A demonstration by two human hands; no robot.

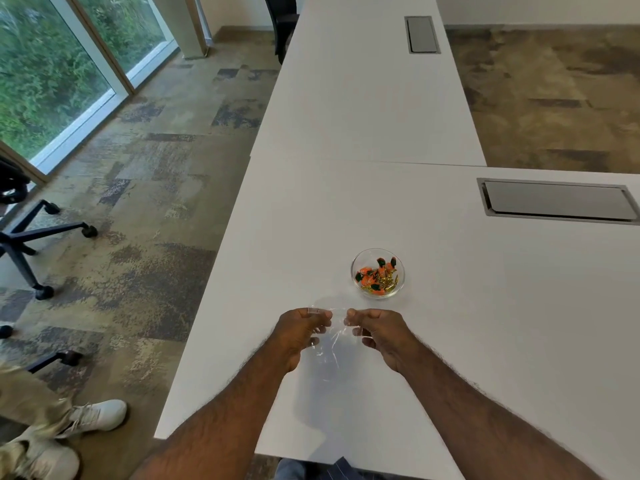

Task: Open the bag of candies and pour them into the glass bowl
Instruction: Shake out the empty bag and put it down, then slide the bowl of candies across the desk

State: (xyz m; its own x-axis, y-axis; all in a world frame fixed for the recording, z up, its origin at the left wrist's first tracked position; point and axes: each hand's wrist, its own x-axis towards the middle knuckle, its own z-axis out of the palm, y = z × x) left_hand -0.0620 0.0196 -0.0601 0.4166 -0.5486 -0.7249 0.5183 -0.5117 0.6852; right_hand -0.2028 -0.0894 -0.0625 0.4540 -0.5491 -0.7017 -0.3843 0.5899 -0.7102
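A small glass bowl (378,277) stands on the white table (346,202) and holds several orange-and-green and gold wrapped candies (375,276). Just in front of the bowl I hold a clear plastic bag (331,336) between both hands. My left hand (300,332) pinches its left top edge and my right hand (375,332) pinches its right edge. No candies show inside the bag, which hangs slack below my fingers.
A metal cable hatch (557,201) is set into the table at the right, and another hatch (421,34) lies farther back. The table's left edge runs close to my left arm. Office chair bases (38,237) and another person's legs (52,431) are on the carpet at the left.
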